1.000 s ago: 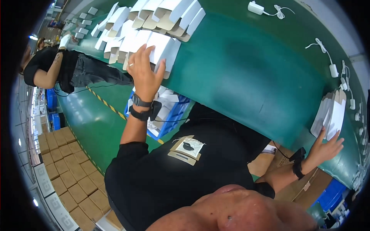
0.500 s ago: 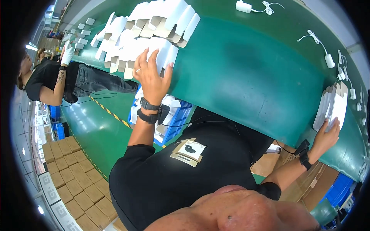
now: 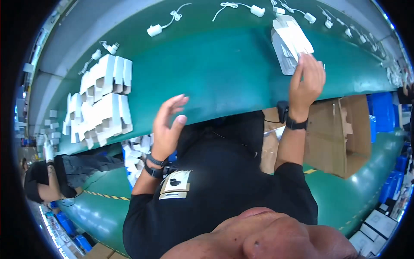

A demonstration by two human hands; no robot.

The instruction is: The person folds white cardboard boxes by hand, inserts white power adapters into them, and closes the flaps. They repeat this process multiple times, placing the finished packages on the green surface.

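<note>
Over the near edge of the green table, my left hand point(image 3: 169, 127) is open, thumb and fingers apart, with nothing in it. To the right, my right hand point(image 3: 307, 86) is at the near end of a stack of flat, folded white cartons point(image 3: 282, 54). Its thumb and fingertips close on the top flat carton point(image 3: 295, 36); the exact contact is partly hidden by the fingers. Left of my left hand, several opened-out white boxes point(image 3: 114, 110) lie in stacked rows, their open ends toward the near side.
White adapters with coiled cables point(image 3: 154, 30) lie along the table's far side. A blue crate of white boxes point(image 3: 136, 157) stands below the table. A large brown carton point(image 3: 340, 134) is at the lower right. Another person point(image 3: 45, 177) in black works at far left.
My left hand has come away from the white boxes, moving right. My right hand stays at the flat cartons, its fingers now at the top one. The view has turned toward the right.
</note>
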